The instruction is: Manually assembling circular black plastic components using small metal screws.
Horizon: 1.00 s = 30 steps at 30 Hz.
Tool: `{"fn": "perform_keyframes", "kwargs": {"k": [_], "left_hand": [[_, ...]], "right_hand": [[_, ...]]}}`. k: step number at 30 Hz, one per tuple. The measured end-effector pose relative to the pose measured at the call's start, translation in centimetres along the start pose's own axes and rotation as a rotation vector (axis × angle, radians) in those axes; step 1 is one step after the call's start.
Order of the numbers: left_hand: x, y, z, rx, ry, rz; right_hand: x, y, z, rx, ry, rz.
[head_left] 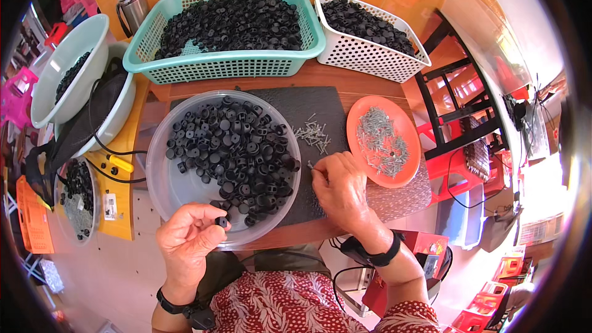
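Observation:
My left hand [188,238] pinches a small black plastic part [221,222] between thumb and fingers, just over the near rim of a clear round bowl [161,180] holding several similar black parts. My right hand [340,186] rests on a dark mat [308,106] to the right of the bowl, pinching a small metal screw [311,165] at its fingertips. A loose pile of screws [313,134] lies on the mat just beyond that hand.
An orange plate [356,124] with several screws sits right of the mat. A teal basket [225,65] and a white basket [364,58] full of black parts stand at the back. Pale bowls [61,68], a steel flask [132,4] and cables lie left.

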State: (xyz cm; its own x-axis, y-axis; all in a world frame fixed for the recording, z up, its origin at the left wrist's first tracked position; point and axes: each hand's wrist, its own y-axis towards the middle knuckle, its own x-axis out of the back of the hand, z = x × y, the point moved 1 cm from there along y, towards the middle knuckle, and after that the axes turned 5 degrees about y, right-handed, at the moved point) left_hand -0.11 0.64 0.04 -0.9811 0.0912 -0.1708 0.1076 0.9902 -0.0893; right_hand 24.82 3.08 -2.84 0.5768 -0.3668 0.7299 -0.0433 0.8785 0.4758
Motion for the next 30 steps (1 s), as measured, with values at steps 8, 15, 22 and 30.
{"fn": "perform_keyframes", "kwargs": {"k": [8,15,22,30], "left_hand": [[0.4,0.2,0.0,0.01,-0.029,0.036],[0.3,0.4,-0.4,0.115,-0.216,0.113],[0.0,0.3,0.0,0.085,-0.299,0.161],[0.1,-0.1,-0.4,0.042,-0.234,0.179]], "right_hand": [[1.2,-0.7,0.2,-0.059,0.122,0.049],[3.4,-0.3,3.8,-0.048,0.334,0.044],[2.2,0.0,9.3,-0.378,0.907,0.183],[1.3,0.5,10.0,-0.33,1.052,0.39]]}}
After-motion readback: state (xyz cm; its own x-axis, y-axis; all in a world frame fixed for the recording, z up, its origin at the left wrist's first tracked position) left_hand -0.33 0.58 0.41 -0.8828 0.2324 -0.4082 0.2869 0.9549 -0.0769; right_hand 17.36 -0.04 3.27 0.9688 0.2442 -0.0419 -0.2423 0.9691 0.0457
